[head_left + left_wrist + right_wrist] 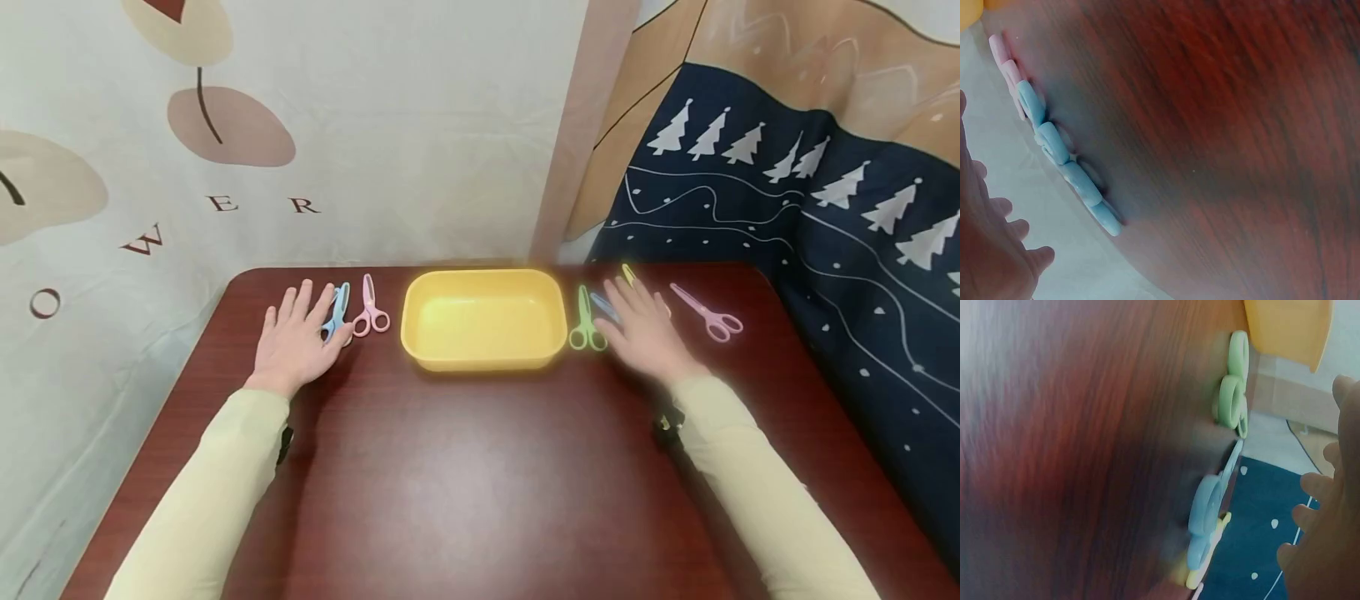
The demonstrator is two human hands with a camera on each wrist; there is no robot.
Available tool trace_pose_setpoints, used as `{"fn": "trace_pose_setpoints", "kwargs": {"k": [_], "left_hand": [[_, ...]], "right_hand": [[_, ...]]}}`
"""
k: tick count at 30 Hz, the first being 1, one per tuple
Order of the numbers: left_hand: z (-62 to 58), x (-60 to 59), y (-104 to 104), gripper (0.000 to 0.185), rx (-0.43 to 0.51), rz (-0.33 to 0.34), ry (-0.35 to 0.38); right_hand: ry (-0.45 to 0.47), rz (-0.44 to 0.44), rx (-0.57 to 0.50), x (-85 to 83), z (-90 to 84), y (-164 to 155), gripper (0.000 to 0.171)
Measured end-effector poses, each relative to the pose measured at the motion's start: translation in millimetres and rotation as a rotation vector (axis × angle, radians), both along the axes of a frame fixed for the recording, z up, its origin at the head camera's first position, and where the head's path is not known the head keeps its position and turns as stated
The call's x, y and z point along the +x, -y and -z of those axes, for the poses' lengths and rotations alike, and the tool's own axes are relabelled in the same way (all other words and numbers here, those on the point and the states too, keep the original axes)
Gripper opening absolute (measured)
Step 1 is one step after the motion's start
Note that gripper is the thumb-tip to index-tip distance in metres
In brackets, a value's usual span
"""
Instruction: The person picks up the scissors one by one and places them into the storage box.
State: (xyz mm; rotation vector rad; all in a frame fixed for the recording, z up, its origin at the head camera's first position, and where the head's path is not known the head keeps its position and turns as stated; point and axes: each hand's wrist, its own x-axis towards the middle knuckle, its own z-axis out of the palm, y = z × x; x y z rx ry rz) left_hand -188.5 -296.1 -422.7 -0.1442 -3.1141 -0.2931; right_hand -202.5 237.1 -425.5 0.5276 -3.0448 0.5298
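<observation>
Both hands flat, holding nothing: left hand by blue scissors, right hand over another pair. I'd pinch handles, not blades.

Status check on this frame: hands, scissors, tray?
Left hand open, flat beside blue scissors. Right hand open, over a second blue pair. Yellow tray between them, empty. Nothing blocking.

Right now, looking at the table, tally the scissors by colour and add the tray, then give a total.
Blue scissors: 2
Pink scissors: 2
Green scissors: 1
Yellow scissors: 1, mostly hidden by the right hand
Yellow tray: 1
Total: 7
</observation>
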Motion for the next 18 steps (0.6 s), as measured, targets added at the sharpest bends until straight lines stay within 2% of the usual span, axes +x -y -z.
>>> {"fn": "trace_pose_setpoints", "kwargs": {"k": [7,11,18], "left_hand": [[-1.3,0.1,4.5,0.082,0.036,-0.005,-0.003],[-2.5,1.3,5.5,0.084,0.046,-0.004,0.011],[-2.2,2.9,12.1,0.084,0.059,-0.004,0.008]], "right_hand": [[-0.022,-0.006,-0.113,6.3,3.4,10.6,0.071],[-0.032,-0.002,-0.134,10.1,6.8,18.0,0.07],[0.03,0.004,-0.178,16.0,3.7,34.3,0.072]]}}
